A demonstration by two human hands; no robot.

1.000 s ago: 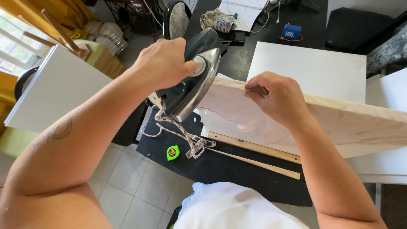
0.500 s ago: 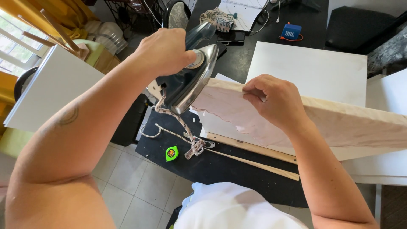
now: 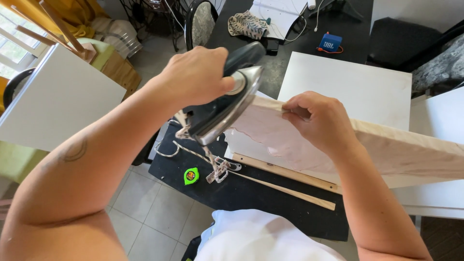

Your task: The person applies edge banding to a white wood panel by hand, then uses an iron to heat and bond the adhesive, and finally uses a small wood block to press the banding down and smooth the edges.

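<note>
Left hand: the left hand [image 3: 195, 77] has its fingers closed around the dark handle of one clothes iron [image 3: 227, 104].
Iron: tilted on its side, its shiny soleplate faces the long edge of one pale wooden board [image 3: 386, 145], at the board's left end; whether plate and edge touch I cannot tell.
Right hand: the right hand [image 3: 316, 121] rests on top of the board just right of the iron, fingers curled and pinching at the top edge, where a thin pale strip runs along it.
Board: stands on its long edge and slants out of view at the right.
Cord: one braided cord [image 3: 212, 162] hangs from the iron's rear to the black table [image 3: 251, 193].
On the table below: one green tape measure [image 3: 191, 176] and two thin wooden slats [image 3: 285, 181], near each other.
Panels: one white panel [image 3: 353, 89] behind the board, another [image 3: 58, 101] at far left.
Room: tiled floor [image 3: 150, 212] lies open left of the table, under the left forearm.
</note>
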